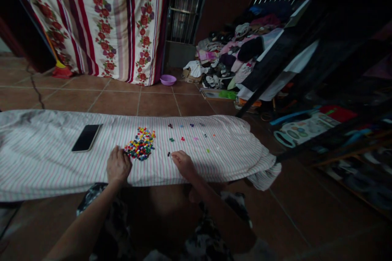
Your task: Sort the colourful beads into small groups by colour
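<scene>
A mixed pile of small coloured beads [141, 144] lies on the striped cloth [101, 171]. At the pile's left edge rests my left hand [119, 164], laid on the cloth with its fingers stretched toward the beads. My right hand [183, 164] is closed in a pinch right beside a few black beads [168, 154]; what its fingertips hold, if anything, is too small to make out. Beyond it sit small one-colour groups: green beads [172, 139], red beads [183, 138], pink beads [196, 138], dark brown beads [170, 125], blue beads [192, 125] and lime beads [208, 151].
A phone [87, 138] lies on the cloth left of the pile. Past the cloth's far edge, a purple basin [168, 80] stands on the tiled floor near a floral curtain [122, 28]. Heaped clothes [232, 53] and a dark slanting post [257, 94] are at the right.
</scene>
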Motion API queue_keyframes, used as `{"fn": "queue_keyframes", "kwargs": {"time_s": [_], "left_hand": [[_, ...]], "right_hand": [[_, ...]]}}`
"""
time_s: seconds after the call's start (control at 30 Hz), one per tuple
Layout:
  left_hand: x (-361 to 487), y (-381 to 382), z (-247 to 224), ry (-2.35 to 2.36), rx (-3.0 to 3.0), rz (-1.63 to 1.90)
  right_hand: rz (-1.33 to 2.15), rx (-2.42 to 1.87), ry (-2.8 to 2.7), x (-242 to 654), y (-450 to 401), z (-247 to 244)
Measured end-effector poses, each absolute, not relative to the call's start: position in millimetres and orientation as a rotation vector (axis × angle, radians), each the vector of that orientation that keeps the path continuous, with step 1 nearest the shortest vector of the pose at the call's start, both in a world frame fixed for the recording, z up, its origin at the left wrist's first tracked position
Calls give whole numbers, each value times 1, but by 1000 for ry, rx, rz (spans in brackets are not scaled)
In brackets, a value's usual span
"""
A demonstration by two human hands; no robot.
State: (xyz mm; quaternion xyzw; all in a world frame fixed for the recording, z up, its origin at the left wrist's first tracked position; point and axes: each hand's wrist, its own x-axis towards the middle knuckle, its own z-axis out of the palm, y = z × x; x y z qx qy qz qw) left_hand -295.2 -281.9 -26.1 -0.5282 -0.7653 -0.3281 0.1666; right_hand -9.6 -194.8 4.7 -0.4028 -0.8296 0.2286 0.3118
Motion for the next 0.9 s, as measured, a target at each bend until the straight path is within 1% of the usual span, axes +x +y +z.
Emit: {"fn": "queue_keyframes", "kwargs": {"time_s": [0.17, 0.37, 0.6, 0.9], "left_hand": [[-293, -282, -22, -2221, -1458, -906], [-293, -280, -23, -2218, -1462, -939], [-293, -280, -23, -2207, -1460, -968], [-291, -281, -19, -2230, -1458, -926]], "right_hand": [[749, -1005, -2271, -63, -214, -1], [696, -984, -2326, -100, -214, -7], [647, -1102, -2373, -121, -217, -9], [559, -1208, -2428, -125, -227, 1]]}}
